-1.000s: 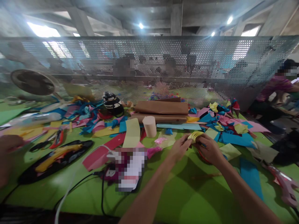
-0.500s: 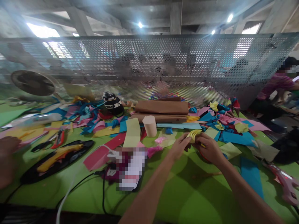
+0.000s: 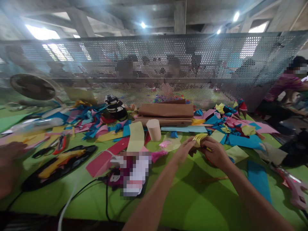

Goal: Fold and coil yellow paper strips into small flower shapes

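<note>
Between my two hands is a small folded yellow paper piece (image 3: 199, 139), held over the green table. My left hand (image 3: 186, 149) pinches its left side, fingers closed. From the right, my right hand (image 3: 215, 150) has its fingers closed on the same piece; part of them is hidden behind the hand. Just left of my hands lie a pink wrapped bit (image 3: 165, 144) and a small blue one (image 3: 174, 134). A cream roll (image 3: 154, 130) stands further left.
A phone (image 3: 137, 176), cables and an orange-yellow glue gun (image 3: 61, 163) on a black tray lie left. Another person's hand (image 3: 9, 166) is at the far left. A pink glue gun (image 3: 292, 186) lies right. Coloured paper scraps and brown paper (image 3: 166, 110) line the back.
The view has shifted very slightly. The other person's hand at the far left has moved a little. My hands and the yellow piece look almost the same.
</note>
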Tool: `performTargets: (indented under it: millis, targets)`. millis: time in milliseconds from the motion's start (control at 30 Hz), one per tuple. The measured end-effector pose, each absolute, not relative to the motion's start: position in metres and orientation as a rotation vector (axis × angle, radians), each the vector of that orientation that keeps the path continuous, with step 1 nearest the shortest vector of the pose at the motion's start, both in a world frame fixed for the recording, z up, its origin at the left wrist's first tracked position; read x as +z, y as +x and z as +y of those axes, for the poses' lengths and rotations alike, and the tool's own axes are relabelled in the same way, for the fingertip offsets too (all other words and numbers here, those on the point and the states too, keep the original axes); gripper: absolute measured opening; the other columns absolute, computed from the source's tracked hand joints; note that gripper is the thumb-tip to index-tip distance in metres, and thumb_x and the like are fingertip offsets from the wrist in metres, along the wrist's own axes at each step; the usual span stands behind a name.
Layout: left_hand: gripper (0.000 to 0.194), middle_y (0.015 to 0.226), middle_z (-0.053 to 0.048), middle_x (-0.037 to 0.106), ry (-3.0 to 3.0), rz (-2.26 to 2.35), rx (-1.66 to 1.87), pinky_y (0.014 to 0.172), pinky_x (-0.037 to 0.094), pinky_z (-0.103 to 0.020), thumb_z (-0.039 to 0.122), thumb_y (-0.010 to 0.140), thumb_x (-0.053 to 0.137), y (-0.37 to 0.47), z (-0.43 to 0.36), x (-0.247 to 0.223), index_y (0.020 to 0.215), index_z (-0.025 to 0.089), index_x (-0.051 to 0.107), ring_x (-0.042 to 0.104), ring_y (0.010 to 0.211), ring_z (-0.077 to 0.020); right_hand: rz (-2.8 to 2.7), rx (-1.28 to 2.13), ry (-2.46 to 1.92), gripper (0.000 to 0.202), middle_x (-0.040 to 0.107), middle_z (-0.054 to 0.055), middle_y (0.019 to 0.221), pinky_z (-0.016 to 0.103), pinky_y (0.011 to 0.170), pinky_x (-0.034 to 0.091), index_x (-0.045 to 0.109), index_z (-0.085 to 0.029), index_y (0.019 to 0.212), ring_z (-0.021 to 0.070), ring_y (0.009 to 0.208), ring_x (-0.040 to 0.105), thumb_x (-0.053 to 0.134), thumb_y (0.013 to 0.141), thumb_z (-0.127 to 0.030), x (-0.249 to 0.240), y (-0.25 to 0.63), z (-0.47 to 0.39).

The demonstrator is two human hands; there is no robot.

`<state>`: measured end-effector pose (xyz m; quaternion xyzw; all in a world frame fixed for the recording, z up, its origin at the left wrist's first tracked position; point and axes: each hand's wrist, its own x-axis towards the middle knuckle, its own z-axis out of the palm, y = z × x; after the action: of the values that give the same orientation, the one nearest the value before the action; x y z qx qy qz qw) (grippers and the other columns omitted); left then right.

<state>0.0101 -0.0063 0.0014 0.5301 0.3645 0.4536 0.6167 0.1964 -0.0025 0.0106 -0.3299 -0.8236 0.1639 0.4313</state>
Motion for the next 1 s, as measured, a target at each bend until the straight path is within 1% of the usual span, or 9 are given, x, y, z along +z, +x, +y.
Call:
performTargets:
  millis: [100, 300, 400, 467, 567, 700, 867, 933, 1000]
  targets:
    - [0.038, 0.074, 0.001, 0.054, 1.234, 0.82, 1.03, 0.057, 0.037, -0.024, 0.048, 0.089, 0.056, 0.009, -0.005, 0.0, 0.107, 0.015, 0.063, 0.05, 0.064, -0.0119, -2.05, 0.417, -0.807, 0.011, 0.067, 0.006, 0.094, 0.032, 0.08, 0.055, 0.071, -0.023, 0.084, 0.0212, 0.088, 0.067, 0.064, 0.091, -0.019, 0.011, 0.196, -0.002]
    - [0.037, 0.081, 0.0, 0.055, 1.324, 0.831, 1.016, 0.062, 0.037, -0.025, 0.042, 0.086, 0.058, 0.008, -0.008, 0.005, 0.113, 0.016, 0.064, 0.049, 0.069, -0.0122, -2.067, 0.438, -0.802, 0.011, 0.068, 0.006, 0.098, 0.033, 0.083, 0.054, 0.072, -0.024, 0.086, 0.0219, 0.092, 0.066, 0.064, 0.092, -0.02, 0.013, 0.196, -0.002]
    - [0.035, 0.08, 0.0, 0.053, 1.372, 0.856, 1.045, 0.062, 0.035, -0.024, 0.039, 0.088, 0.054, 0.009, -0.008, 0.006, 0.112, 0.016, 0.064, 0.046, 0.069, -0.0118, -2.069, 0.438, -0.83, 0.01, 0.066, 0.006, 0.095, 0.032, 0.08, 0.053, 0.071, -0.023, 0.086, 0.0212, 0.088, 0.065, 0.064, 0.093, -0.025, 0.015, 0.195, -0.005]
    - [0.036, 0.081, -0.001, 0.053, 1.4, 0.873, 1.061, 0.063, 0.035, -0.024, 0.037, 0.09, 0.051, 0.009, -0.007, 0.004, 0.115, 0.015, 0.065, 0.045, 0.07, -0.0119, -2.066, 0.452, -0.857, 0.008, 0.065, 0.006, 0.095, 0.031, 0.076, 0.052, 0.071, -0.023, 0.088, 0.0209, 0.086, 0.064, 0.066, 0.093, -0.028, 0.016, 0.195, -0.006]
    - [0.037, 0.085, -0.002, 0.056, 1.469, 0.905, 1.072, 0.065, 0.037, -0.025, 0.034, 0.093, 0.047, 0.008, -0.007, 0.002, 0.121, 0.017, 0.064, 0.046, 0.073, -0.0129, -2.056, 0.482, -0.918, 0.013, 0.065, 0.006, 0.09, 0.029, 0.07, 0.049, 0.071, -0.021, 0.09, 0.0202, 0.081, 0.062, 0.067, 0.093, -0.033, 0.016, 0.196, -0.007]
    - [0.04, 0.095, -0.004, 0.062, 1.602, 0.971, 1.07, 0.075, 0.042, -0.028, 0.032, 0.097, 0.044, 0.006, -0.01, 0.004, 0.129, 0.018, 0.062, 0.051, 0.083, -0.0161, -2.007, 0.532, -0.964, 0.018, 0.062, 0.004, 0.079, 0.028, 0.064, 0.044, 0.071, -0.02, 0.088, 0.0189, 0.073, 0.058, 0.064, 0.095, -0.035, 0.012, 0.196, -0.003]
    - [0.043, 0.119, -0.008, 0.066, 1.703, 0.954, 1.036, 0.095, 0.044, -0.033, 0.031, 0.097, 0.045, 0.006, -0.015, 0.01, 0.136, 0.021, 0.058, 0.057, 0.105, -0.0219, -1.946, 0.605, -0.951, 0.024, 0.06, 0.002, 0.072, 0.027, 0.063, 0.043, 0.063, -0.019, 0.07, 0.0175, 0.069, 0.057, 0.064, 0.092, -0.028, 0.001, 0.193, 0.002]
    - [0.043, 0.123, -0.008, 0.066, 1.712, 0.945, 1.02, 0.098, 0.043, -0.033, 0.032, 0.096, 0.046, 0.007, -0.015, 0.011, 0.137, 0.021, 0.058, 0.057, 0.109, -0.0228, -1.933, 0.596, -0.949, 0.023, 0.06, 0.001, 0.071, 0.027, 0.063, 0.043, 0.063, -0.019, 0.069, 0.017, 0.067, 0.056, 0.065, 0.09, -0.025, -0.002, 0.192, 0.003]
    - [0.044, 0.122, -0.008, 0.066, 1.708, 0.951, 1.006, 0.097, 0.044, -0.033, 0.034, 0.097, 0.047, 0.007, -0.014, 0.01, 0.137, 0.02, 0.058, 0.057, 0.108, -0.0226, -1.924, 0.593, -0.947, 0.021, 0.06, 0.001, 0.071, 0.027, 0.063, 0.043, 0.064, -0.019, 0.069, 0.017, 0.068, 0.057, 0.066, 0.089, -0.025, -0.004, 0.192, 0.003]
